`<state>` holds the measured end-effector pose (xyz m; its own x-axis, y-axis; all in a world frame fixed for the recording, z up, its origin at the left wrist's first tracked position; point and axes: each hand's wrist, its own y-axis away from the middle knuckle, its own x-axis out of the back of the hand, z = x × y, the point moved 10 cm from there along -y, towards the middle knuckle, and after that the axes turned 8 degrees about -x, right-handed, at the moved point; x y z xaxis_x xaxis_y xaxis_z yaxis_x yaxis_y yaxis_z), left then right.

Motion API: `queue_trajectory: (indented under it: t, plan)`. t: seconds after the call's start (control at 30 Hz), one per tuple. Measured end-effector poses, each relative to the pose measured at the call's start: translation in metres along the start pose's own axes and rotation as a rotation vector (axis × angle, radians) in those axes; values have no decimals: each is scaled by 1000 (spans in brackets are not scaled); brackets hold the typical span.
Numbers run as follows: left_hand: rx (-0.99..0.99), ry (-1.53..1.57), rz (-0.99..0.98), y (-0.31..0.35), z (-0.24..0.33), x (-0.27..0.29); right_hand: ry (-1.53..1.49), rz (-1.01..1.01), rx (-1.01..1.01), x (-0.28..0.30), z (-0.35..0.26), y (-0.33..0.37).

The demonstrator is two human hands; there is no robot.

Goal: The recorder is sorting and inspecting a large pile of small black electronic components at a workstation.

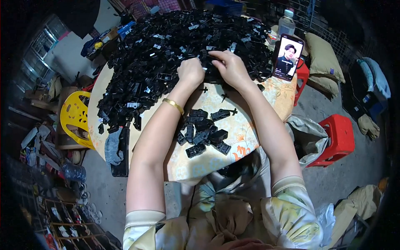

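A broad heap of small black plastic parts (137, 71) covers the far side of a round table (175, 166) with a pale flowered cover. At the heap's near edge my left hand (191, 73) is closed, knuckles up; a small pale glint shows by its fingertips, but what it holds is hidden. My right hand (231, 70) is just right of it, thumb and index finger apart over the black parts, with nothing discernible between them. Between my forearms lies a smaller group of black plastic pieces (202, 133). A few thin black cross-shaped bits (225, 97) lie beyond that group.
A phone (287, 57) stands lit at the table's right, before a clear bottle (286, 24). A red stool (336, 139) and an open sack (310, 137) stand to the right. A yellow chair (76, 114) is at left; a grey cloth (113, 148) hangs at the table's left edge.
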<state>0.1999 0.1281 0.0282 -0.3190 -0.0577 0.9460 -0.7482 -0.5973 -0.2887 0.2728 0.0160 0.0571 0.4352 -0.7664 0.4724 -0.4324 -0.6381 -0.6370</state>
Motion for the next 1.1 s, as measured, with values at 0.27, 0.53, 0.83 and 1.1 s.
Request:
queue_trajectory:
  t: [0.27, 0.53, 0.83, 1.1]
  plan:
    - [-272, 539, 239, 53, 1, 36, -728, -414, -295, -42, 2, 8]
    - [-30, 1399, 152, 95, -44, 25, -843, -715, -339, -68, -29, 32]
    - [68, 1850, 126, 97, -45, 21, -793, -759, -291, -76, -50, 45]
    - [227, 1701, 108, 109, -47, -2, -610, -627, -141, -77, -55, 46]
